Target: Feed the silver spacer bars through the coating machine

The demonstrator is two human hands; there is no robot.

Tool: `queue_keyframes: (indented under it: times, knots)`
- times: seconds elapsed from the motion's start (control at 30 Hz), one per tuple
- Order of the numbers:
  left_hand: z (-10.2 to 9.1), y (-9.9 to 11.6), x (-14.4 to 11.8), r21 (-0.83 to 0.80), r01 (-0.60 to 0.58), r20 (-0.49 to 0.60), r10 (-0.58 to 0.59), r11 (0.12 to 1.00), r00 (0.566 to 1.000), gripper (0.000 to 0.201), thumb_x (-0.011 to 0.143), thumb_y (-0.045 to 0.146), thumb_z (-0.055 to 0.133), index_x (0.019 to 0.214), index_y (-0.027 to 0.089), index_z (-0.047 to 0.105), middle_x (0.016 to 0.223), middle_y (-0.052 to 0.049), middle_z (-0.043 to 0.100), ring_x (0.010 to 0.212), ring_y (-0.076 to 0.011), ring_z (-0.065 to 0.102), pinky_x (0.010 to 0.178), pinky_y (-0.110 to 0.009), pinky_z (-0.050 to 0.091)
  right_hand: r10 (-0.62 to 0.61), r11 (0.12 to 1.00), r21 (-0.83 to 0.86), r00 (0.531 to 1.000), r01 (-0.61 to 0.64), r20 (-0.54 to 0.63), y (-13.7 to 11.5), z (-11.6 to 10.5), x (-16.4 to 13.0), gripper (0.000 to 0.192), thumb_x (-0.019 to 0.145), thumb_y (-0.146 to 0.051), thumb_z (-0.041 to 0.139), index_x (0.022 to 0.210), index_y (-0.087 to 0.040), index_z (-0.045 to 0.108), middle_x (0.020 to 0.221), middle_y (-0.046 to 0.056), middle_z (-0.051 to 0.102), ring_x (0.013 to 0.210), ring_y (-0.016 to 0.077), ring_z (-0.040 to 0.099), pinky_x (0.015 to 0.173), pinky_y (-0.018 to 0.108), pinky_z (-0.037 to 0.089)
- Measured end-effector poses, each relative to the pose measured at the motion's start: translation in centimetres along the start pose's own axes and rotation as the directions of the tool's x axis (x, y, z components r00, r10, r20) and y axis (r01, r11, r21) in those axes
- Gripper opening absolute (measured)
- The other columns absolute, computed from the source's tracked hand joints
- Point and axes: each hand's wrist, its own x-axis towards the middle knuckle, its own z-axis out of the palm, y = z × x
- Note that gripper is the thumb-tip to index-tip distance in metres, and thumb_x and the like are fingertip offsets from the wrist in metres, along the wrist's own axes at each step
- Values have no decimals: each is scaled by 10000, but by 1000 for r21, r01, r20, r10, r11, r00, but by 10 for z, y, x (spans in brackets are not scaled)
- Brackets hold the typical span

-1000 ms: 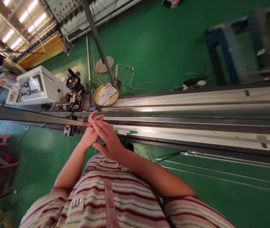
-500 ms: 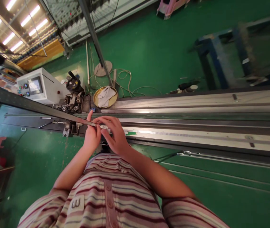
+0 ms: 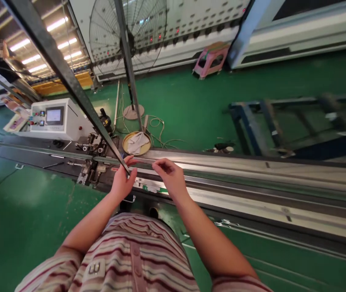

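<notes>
My left hand point(image 3: 123, 180) is closed around the near end of a long grey metal bar point(image 3: 78, 95), which slants up past the upper left edge. To its right, apart from the bar, my right hand point(image 3: 170, 176) is raised over the bench with thumb and fingertips pinched together. A thin pale line shows between the two hands; I cannot tell whether it is a strip in my fingers or the rail behind. Below them runs the long machine bench point(image 3: 236, 205) with its metal rails. A small whitish scrap and a green patch lie on it near my right wrist.
A round yellow tray point(image 3: 146, 151) with a cloth point(image 3: 138, 142) sits behind my hands. Leftward are a clamp mechanism point(image 3: 89, 172) and a control box point(image 3: 54, 117) with a screen. Beyond stand a fan point(image 3: 127, 38), a pink stool point(image 3: 211, 61) and a blue frame point(image 3: 246, 125). A person is far left.
My right hand has come away from the bar's end and moved right. The bar, still in my left hand, now slants more steeply. My view has tilted up.
</notes>
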Motion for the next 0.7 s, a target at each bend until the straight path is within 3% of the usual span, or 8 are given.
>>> queue_keyframes:
  times: [0.1,0.2,0.27,0.37,0.5,0.6,0.7]
  knots:
    - [2,-1,1,-38,-22,-36,21,999,999,381,991,284,456,1354,179,411,1195,-134,639,1097,-194,641,1039,-387,470,67,988,-133,996,-74,-62,22,-23,-5,292,747,-467,728,769,-184,663,762,13,653,717,145,561,726,288,441]
    - [2,-1,-1,-16,40,17,-40,999,999,460,999,267,434,1432,185,302,1249,-155,607,1085,-189,651,1006,-388,497,132,932,-336,991,-135,-33,45,-61,-16,334,762,-512,678,794,-180,668,785,31,667,717,162,573,726,307,447]
    - [1,0,-2,-2,61,41,-61,998,997,482,1002,247,414,1452,196,249,1283,-165,590,1112,-191,652,1002,-392,510,141,860,-496,990,-118,9,57,-91,-26,341,788,-521,636,828,-184,677,853,54,693,792,193,610,797,344,466]
    - [-1,3,2,-13,1,23,-1,1000,1000,468,1002,225,402,1440,209,236,1296,-169,586,1137,-188,652,1003,-394,527,122,698,-715,990,-36,68,72,-137,-41,357,838,-528,575,890,-195,694,979,90,712,957,249,625,932,415,454]
    - [-14,14,14,-9,-52,-2,52,999,999,496,1001,233,436,1452,237,229,1318,-162,584,1132,-185,658,976,-395,559,128,546,-838,990,-22,57,86,-187,-51,459,871,-551,531,1090,-176,679,1164,138,683,1108,291,603,1018,453,443]
    - [-36,26,22,30,-51,-16,52,998,999,514,999,252,460,1460,251,233,1326,-151,591,1106,-188,669,925,-386,592,191,468,-883,980,-34,63,94,-204,-49,481,913,-543,455,1125,-170,671,1186,155,683,1132,302,614,1034,465,446]
    - [-69,34,27,72,-54,-41,57,996,998,542,990,265,489,1463,244,225,1305,-149,611,1094,-192,677,945,-396,590,301,426,-904,946,-21,120,101,-196,-40,467,936,-544,401,1049,-198,694,1121,141,712,1078,312,648,999,475,465]
